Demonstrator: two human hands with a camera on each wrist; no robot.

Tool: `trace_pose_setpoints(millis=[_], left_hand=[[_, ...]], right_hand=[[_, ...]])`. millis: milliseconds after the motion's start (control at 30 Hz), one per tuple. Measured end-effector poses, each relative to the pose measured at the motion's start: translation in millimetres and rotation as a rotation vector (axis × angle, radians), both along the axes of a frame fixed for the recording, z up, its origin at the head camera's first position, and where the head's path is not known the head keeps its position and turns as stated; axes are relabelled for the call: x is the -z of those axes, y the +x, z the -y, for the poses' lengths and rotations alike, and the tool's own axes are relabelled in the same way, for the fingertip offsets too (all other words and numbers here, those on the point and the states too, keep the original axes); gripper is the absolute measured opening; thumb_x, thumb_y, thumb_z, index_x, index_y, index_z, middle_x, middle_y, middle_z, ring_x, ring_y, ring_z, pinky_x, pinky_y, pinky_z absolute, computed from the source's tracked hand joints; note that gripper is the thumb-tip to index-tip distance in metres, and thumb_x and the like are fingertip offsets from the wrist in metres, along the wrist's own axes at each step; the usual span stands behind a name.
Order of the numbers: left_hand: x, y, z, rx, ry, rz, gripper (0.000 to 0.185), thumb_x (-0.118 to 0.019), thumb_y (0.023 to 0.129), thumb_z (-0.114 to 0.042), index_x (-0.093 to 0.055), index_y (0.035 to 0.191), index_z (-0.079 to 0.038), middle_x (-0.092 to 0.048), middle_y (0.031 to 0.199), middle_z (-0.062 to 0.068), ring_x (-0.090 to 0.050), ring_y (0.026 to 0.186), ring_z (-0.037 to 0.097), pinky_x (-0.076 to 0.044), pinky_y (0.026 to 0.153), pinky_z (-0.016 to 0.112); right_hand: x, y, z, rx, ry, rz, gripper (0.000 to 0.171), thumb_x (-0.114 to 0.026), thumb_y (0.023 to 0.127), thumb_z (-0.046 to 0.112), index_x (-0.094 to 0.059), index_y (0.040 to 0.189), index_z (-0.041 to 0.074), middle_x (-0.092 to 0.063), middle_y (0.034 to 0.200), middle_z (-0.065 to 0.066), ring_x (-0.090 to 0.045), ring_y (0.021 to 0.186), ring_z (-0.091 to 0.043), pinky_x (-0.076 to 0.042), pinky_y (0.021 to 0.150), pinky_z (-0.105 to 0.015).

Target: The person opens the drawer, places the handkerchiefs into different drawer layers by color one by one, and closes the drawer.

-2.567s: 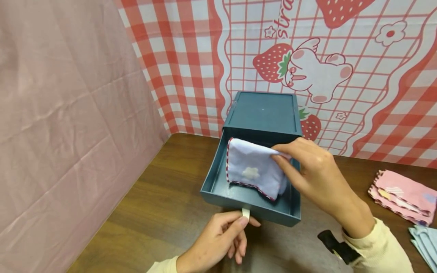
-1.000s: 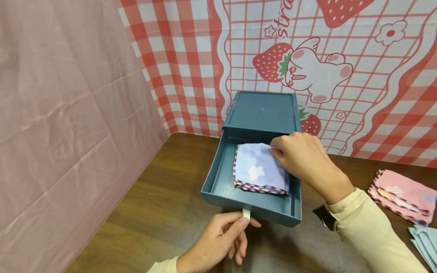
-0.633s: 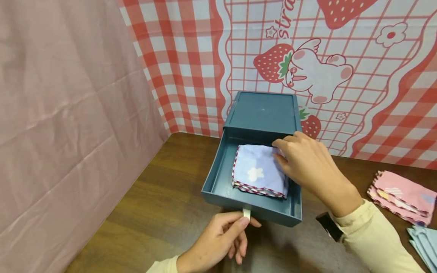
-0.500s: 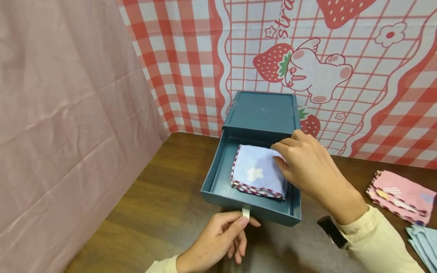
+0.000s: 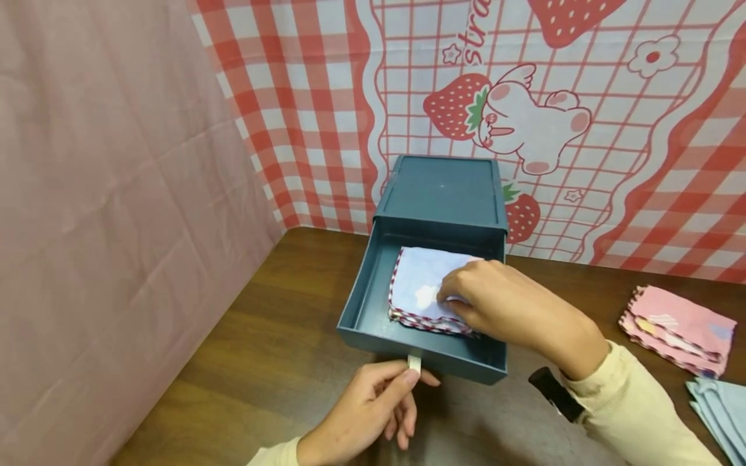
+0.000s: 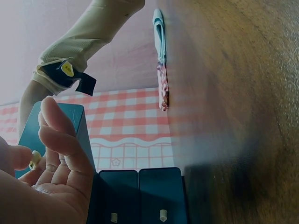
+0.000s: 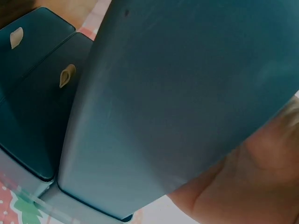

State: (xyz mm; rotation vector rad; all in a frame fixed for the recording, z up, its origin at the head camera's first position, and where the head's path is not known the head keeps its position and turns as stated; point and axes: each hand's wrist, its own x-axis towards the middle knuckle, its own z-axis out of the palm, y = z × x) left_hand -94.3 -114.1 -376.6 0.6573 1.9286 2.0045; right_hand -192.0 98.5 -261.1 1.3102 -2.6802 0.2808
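A small lavender handkerchief (image 5: 416, 278) with a white flower and a red-and-white stitched edge lies folded in the pulled-out top drawer (image 5: 358, 310) of a dark teal cabinet. Over its right front part my right hand (image 5: 495, 301) reaches in with bent fingers, their tips at the cloth beside the flower; I cannot tell whether they pinch it. Below the drawer front, thumb and fingers of my left hand (image 5: 373, 404) pinch its pale pull tab (image 5: 414, 364). The left wrist view shows this tab (image 6: 35, 160) between thumb and finger. Drawer wall hides the right fingers in the right wrist view.
Two closed lower drawers (image 6: 140, 196) with tabs sit beneath the pulled-out one. On the wooden table's right lie a folded pink handkerchief (image 5: 678, 330) and a light blue folded cloth (image 5: 723, 414). A checked strawberry curtain (image 5: 326, 129) hangs close behind the cabinet.
My right hand shifted the lavender handkerchief into place flat in the drawer, then moved from its far right corner toward the front and left. The left hand kept hold of the tab.
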Motion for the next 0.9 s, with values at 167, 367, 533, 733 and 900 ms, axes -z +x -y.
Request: trace_pose_setpoints(millis=[167,367,533,733,900], left_hand=[[-0.2,0.6,-1,-0.004,0.005,-0.009,0.032,-0.042,0.109,-0.023,-0.066,0.119,-0.006,-0.057,0.065,0.029,-0.058,0.046,0.009,-0.044,0.04,0.021],[0.1,0.7,-2,0.0,0.01,-0.011,0.032,-0.041,0.109,-0.023,-0.066,0.119,-0.006,-0.057,0.065,0.03,-0.058,0.047,0.009,-0.044,0.04,0.021],[0.6,1.3,-4,0.001,0.015,-0.027,0.032,-0.04,0.109,-0.022,-0.065,0.12,-0.004,-0.057,0.065,0.03,-0.058,0.046,0.008,-0.043,0.039,0.023],[-0.4,1.7,-4,-0.004,0.0,0.008,0.033,-0.041,0.109,-0.024,-0.066,0.119,-0.005,-0.056,0.066,0.031,-0.058,0.046,0.008,-0.043,0.04,0.021],[-1.9,2.1,-4,-0.006,-0.009,0.031,0.034,-0.041,0.109,-0.026,-0.066,0.119,-0.005,-0.056,0.066,0.032,-0.058,0.047,0.008,-0.044,0.041,0.02]], right_hand=[[0.3,3.4,1,0.016,-0.006,-0.018,0.016,-0.068,0.091,0.006,-0.072,0.084,0.019,-0.06,0.076,0.013,-0.056,0.074,-0.008,-0.05,0.065,-0.033],[1.3,20.6,-7,0.073,-0.108,-0.14,0.015,-0.071,0.091,0.012,-0.076,0.105,0.014,-0.071,0.098,0.003,-0.066,0.093,-0.015,-0.056,0.077,-0.041],[2.5,35.1,-17,0.056,-0.183,-0.221,0.022,-0.073,0.089,0.011,-0.075,0.111,0.013,-0.071,0.099,0.004,-0.065,0.093,-0.013,-0.055,0.076,-0.038],[6.1,47.3,-34,0.015,-0.246,-0.29,0.031,-0.07,0.091,0.016,-0.071,0.122,0.013,-0.07,0.1,0.004,-0.063,0.093,-0.013,-0.054,0.077,-0.037],[8.2,56.4,-51,0.067,-0.268,-0.322,0.049,-0.035,0.107,0.047,-0.071,0.123,0.018,-0.069,0.106,0.007,-0.06,0.099,-0.009,-0.053,0.078,-0.032]])
